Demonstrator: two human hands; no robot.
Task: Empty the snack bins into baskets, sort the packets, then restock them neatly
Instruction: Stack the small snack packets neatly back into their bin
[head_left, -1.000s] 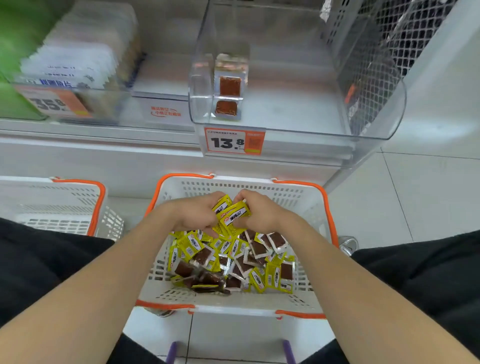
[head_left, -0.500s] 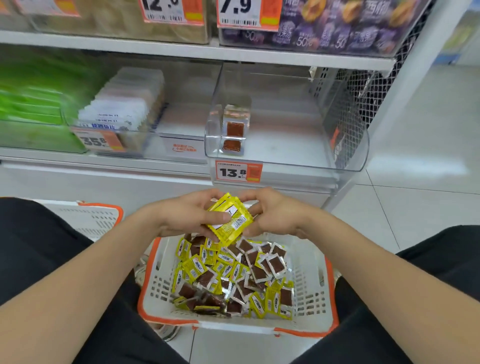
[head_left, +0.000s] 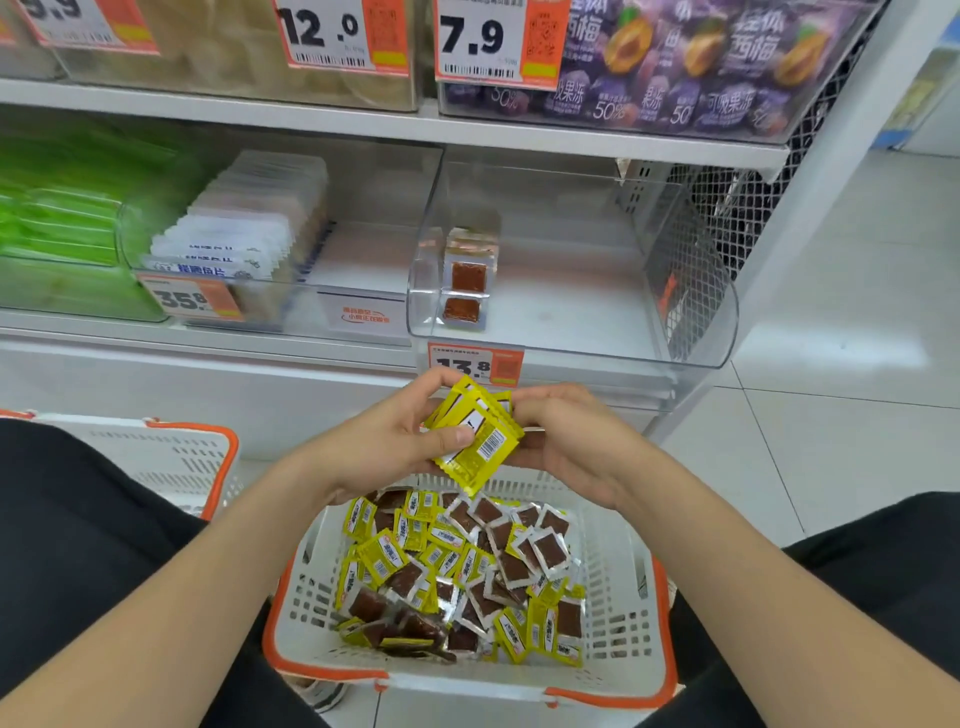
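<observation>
Found clear bin (head_left: 691, 291) emptied save a short row of packets (head_left: 467, 280) standing at its front left corner. Noted many loose packets (head_left: 457, 571) lying jumbled in the basket (head_left: 623, 597) below. Observed a small stack of yellow packets (head_left: 478, 436) held above that basket, gripped in left hand (head_left: 384, 441) with thumb on top, steadied by curled fingers of right hand (head_left: 571, 447). Judged restocking barely begun; most sorting and refilling outstanding.

The person wears black clothes (head_left: 78, 545), plain and dark over both legs. The left arm (head_left: 182, 597) and right arm (head_left: 753, 597) are bare right up to the edge of view. The left hand (head_left: 384, 441) and right hand (head_left: 571, 447) are bare too. The left thumb has a short nail. A bit of a white and dark shoe (head_left: 324, 696) shows low down.
</observation>
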